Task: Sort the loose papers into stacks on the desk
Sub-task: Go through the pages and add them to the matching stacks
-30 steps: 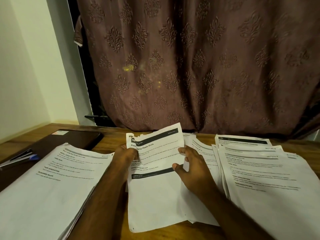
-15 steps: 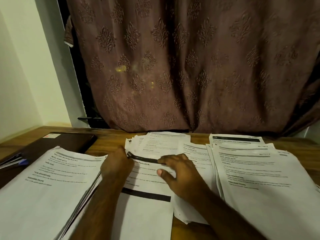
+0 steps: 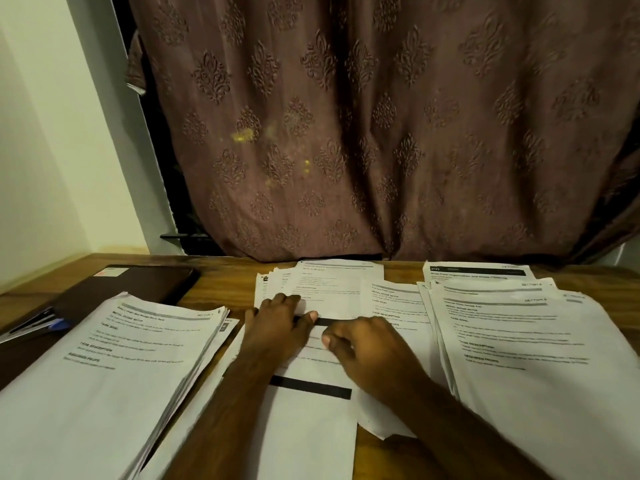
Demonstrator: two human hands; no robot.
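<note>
The black-barred sheet (image 3: 311,403), lifted a second ago, now lies flat on the middle pile, so it is sorted. The left hand (image 3: 277,327) and right hand (image 3: 367,351) rest on it with fingers loosely spread, gripping nothing. A thick left stack (image 3: 104,368) and right stack (image 3: 536,358) flank it on the wooden desk (image 3: 221,282), below a brown patterned curtain (image 3: 381,133).

A thick stack (image 3: 104,368) of printed white sheets lies at lower left, its edges slightly fanned. A second stack (image 3: 533,358) lies at right, sheets askew, with a black-headed page (image 3: 478,271) showing behind it. At centre, a sheet (image 3: 311,420) with two black bars lies flat on the desk (image 3: 221,282). Behind it, upper centre, a loose pile (image 3: 332,282) is spread unevenly.
</note>
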